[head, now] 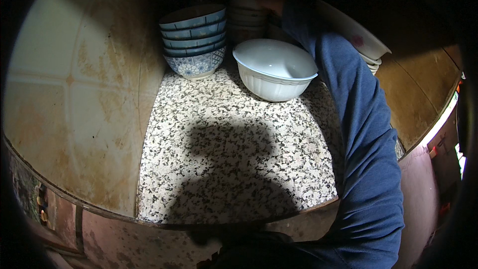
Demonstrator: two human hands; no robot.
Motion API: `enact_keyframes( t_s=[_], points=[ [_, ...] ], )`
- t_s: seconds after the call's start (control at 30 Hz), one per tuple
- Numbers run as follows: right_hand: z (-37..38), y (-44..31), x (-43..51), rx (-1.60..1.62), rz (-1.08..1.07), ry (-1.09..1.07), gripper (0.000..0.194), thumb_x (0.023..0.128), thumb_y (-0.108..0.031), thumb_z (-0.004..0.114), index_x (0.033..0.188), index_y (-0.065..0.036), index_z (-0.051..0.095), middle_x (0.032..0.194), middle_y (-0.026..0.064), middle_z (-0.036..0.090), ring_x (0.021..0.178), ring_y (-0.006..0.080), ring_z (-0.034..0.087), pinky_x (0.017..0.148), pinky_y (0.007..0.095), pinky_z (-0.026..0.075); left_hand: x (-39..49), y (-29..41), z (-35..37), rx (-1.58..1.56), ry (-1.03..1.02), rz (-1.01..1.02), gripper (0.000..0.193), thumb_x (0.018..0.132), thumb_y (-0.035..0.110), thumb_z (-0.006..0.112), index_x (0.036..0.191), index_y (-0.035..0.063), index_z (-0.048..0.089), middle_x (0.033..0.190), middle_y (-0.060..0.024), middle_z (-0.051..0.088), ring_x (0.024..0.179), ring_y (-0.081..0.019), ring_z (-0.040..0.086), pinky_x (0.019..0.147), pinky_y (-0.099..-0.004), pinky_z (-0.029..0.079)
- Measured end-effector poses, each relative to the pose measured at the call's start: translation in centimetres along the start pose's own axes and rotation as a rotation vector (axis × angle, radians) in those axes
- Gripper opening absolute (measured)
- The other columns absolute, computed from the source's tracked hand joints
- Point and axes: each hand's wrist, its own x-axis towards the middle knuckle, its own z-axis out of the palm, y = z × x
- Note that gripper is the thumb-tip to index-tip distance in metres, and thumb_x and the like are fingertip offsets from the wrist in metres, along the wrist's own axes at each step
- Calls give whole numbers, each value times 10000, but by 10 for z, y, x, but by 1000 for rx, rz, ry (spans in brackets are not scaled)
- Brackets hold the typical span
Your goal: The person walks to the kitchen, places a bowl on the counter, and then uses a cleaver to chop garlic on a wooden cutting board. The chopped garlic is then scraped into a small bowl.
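My right arm, in a blue sleeve, stretches deep into a tiled recess. At its far end my right hand (275,4) shows only dimly, close to a stack of pale bowls (246,20) in shadow; its fingers are too dark to make out. A large white bowl with a fluted side (274,82) rests upright on the speckled stone shelf (239,112), left of my sleeve. To its left stands a stack of several blue patterned bowls (194,41), the lowest with a floral print. My left hand is out of view.
A stained tile wall (101,112) closes the left side, and a brown tiled wall (414,93) the right. Beyond my sleeve, a wide white dish with a pink mark (368,45) tops stacked dishes. The shelf's front edge (239,225) curves below; my shadow falls across the stone.
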Motion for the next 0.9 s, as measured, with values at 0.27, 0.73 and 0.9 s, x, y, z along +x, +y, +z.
enact_keyframes(
  t_s=[0.27,0.73,0.9],
  points=[
    [-10,-5,-3,73,28,72,196,943,-175,551,1035,-47,667,960,132,676,850,212,643,749,340,538,5,7,-11,8,12,11,290,927,370,570,1071,140,674,1073,-98,643,911,-290,654,760,-448,539],
    [-136,-132,-131,824,-73,593,253,926,-201,581,1111,-37,636,988,128,668,895,202,637,754,325,519,6,9,-9,20,40,34,282,931,358,568,1083,144,670,1086,-93,636,915,-281,653,757,-445,541],
    [-150,-173,-191,593,-623,465,223,910,-272,643,870,-55,605,723,40,545,689,183,521,592,319,418,7,9,-12,27,60,39,279,932,355,567,1087,145,669,1090,-92,634,916,-278,653,755,-443,541]
  ],
)
